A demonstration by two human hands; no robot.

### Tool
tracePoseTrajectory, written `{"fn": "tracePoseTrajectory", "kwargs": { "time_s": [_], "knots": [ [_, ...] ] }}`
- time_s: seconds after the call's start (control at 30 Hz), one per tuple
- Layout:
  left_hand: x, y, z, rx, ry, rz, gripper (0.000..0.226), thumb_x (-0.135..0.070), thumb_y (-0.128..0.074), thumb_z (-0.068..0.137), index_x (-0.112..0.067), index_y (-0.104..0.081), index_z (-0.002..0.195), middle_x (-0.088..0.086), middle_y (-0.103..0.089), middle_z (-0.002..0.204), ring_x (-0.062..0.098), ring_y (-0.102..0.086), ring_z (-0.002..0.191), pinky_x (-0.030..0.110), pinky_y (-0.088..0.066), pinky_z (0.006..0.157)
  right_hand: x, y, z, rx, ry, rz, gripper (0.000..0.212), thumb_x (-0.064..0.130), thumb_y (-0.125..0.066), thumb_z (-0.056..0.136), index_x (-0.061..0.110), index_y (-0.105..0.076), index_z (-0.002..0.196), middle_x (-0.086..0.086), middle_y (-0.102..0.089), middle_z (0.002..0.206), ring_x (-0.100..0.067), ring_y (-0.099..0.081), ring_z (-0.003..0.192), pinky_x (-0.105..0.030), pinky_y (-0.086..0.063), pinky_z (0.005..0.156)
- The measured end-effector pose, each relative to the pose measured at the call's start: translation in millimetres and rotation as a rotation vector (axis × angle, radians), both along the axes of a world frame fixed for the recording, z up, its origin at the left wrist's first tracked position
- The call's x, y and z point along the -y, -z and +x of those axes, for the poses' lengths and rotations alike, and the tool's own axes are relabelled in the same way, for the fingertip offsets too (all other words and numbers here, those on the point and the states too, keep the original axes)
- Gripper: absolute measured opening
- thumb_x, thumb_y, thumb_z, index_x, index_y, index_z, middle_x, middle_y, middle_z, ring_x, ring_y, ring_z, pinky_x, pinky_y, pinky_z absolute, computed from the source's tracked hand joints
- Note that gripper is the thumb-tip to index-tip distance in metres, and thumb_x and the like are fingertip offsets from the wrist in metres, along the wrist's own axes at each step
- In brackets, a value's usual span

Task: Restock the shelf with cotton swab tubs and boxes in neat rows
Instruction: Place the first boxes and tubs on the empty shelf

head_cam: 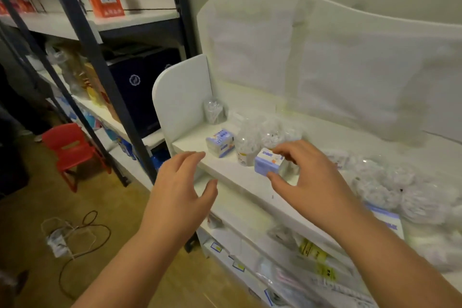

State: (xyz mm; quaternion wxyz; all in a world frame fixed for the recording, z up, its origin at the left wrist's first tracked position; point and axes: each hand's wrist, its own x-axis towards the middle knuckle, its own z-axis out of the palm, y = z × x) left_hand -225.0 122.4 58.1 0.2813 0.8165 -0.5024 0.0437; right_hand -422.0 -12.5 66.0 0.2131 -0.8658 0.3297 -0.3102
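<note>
My right hand [308, 177] pinches a small lavender cotton swab box [267, 164] between thumb and fingers, just above the front edge of the white shelf [240, 177]. A second swab box [220, 142] stands further left on the shelf. Clear round swab tubs [246, 146] stand behind the held box, and another clear tub [214, 110] sits in the back left corner. My left hand [180, 187] hovers in front of the shelf edge with fingers spread, holding nothing.
Bagged clear tubs [390, 182] are piled on the shelf's right side. A lower shelf [287, 252] holds packets. A dark metal rack [110, 77] with boxes stands left, with a red chair [70, 150] and loose cables [75, 235] on the floor.
</note>
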Motion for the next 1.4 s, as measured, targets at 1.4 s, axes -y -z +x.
{"fn": "tracePoseTrajectory", "kwargs": {
  "time_s": [1.4],
  "knots": [
    [161,35,253,-0.433,0.383,-0.303,0.048,-0.01,-0.074,0.078,-0.035,-0.061,0.117,-0.02,-0.046,0.122,-0.007,-0.048,0.114,0.0,-0.033,0.086,220,64,362,-0.288,0.312,0.192,0.056,0.034,-0.059,0.085,0.028,-0.041,0.139,-0.01,-0.043,0.125,-0.032,-0.05,0.113,-0.039,-0.045,0.095]
  ]
}}
